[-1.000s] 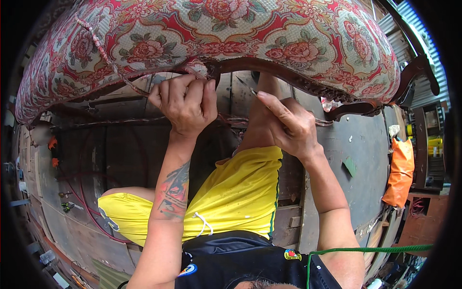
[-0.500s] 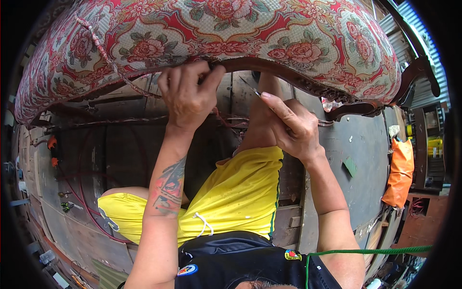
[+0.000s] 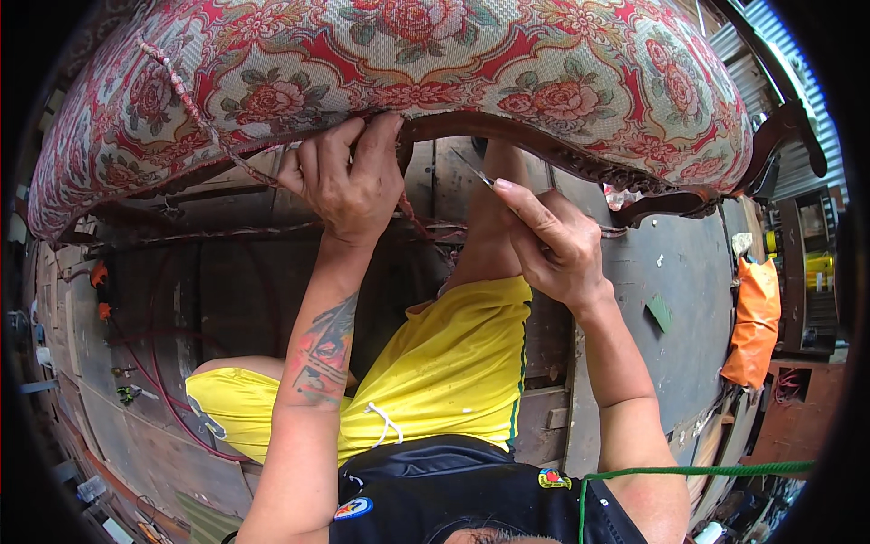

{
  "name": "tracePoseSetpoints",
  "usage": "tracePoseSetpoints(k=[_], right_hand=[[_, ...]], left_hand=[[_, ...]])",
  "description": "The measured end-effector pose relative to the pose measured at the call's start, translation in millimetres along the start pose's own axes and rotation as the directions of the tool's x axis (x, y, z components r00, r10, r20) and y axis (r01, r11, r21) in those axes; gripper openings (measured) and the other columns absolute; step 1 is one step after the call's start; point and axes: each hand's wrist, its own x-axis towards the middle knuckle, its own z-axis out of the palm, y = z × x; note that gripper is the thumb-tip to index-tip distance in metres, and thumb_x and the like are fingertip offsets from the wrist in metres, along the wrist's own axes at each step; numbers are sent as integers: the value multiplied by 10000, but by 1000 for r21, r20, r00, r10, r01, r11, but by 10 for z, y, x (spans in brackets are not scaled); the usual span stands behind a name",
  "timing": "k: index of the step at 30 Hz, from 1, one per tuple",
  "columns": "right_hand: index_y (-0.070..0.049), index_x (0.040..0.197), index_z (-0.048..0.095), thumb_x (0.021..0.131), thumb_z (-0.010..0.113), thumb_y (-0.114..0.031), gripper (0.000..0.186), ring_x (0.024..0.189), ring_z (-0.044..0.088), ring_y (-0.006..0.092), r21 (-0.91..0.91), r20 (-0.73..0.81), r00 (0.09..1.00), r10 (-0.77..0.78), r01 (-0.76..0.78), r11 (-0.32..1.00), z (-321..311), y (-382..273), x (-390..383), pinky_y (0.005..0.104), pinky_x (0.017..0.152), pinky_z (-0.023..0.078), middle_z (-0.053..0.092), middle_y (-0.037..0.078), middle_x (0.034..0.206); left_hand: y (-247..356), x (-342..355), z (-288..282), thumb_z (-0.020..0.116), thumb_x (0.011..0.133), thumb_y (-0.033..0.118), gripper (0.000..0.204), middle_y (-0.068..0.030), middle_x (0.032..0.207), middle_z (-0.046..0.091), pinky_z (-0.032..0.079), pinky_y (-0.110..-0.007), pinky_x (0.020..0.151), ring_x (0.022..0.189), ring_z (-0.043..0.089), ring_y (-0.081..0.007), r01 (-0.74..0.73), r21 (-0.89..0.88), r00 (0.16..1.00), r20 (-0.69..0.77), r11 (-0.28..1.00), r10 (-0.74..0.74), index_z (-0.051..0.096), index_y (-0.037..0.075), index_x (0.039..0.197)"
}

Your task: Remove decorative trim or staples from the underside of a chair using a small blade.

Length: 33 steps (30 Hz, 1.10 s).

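A floral upholstered seat [image 3: 426, 45] with a carved dark wooden rail [image 3: 544, 145] arches across the top of the view. My left hand [image 3: 349, 177] is closed at the rail's middle, pressed against the lower fabric edge; a braided fabric cord [image 3: 208, 122] runs down toward it, and what exactly its fingertips grip is hidden. My right hand [image 3: 553, 236] is closed on a thin pointed tool [image 3: 474, 170], held below the rail just right of centre, its tip toward the upper left.
I sit on a worn wooden floor [image 3: 634, 363]. A dark red hose [image 3: 154, 372] curves at the left beside orange-handled tools [image 3: 98, 272]. An orange bag [image 3: 752, 322] and shelving [image 3: 807, 272] stand at the right. A green rope [image 3: 689, 471] crosses at lower right.
My left hand moved up and right onto the fabric edge, then slightly left, its fingers regripping. My right hand with the tool shifted very slightly downward.
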Motion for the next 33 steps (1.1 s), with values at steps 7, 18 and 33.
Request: tracePoseSetpoints(k=[7, 18, 33], right_hand=[[-148, 1382, 699, 814, 741, 77, 613, 582, 546, 222, -10, 22, 1000, -11, 12, 1000, -26, 2, -13, 370, 560, 473, 564, 59, 684], [-365, 1519, 562, 804, 749, -129, 776, 649, 592, 213, -263, 329, 922, -204, 297, 918, -280, -84, 743, 371, 539, 539, 506, 23, 789], [-382, 1532, 526, 797, 765, -117, 817, 751, 677, 239, -438, 665, 732, -148, 543, 716, -320, -369, 1500, 391, 605, 541, 570, 47, 831]], left_hand=[[56, -84, -218, 719, 971, 210, 51, 41, 947, 645, 345, -406, 902, 872, 602, -208, 43, -157, 998, 59, 987, -34, 690, 196, 932], [226, 40, -338, 666, 1055, 323, 304, 8, 812, 595, 451, -244, 596, 677, 526, -77, 791, -489, 139, 729, -368, -670, 695, 25, 1000], [361, 177, -217, 713, 1012, 194, 275, -76, 874, 696, 576, -294, 701, 748, 649, -114, 681, -522, 138, 780, -513, -610, 655, -65, 941]])
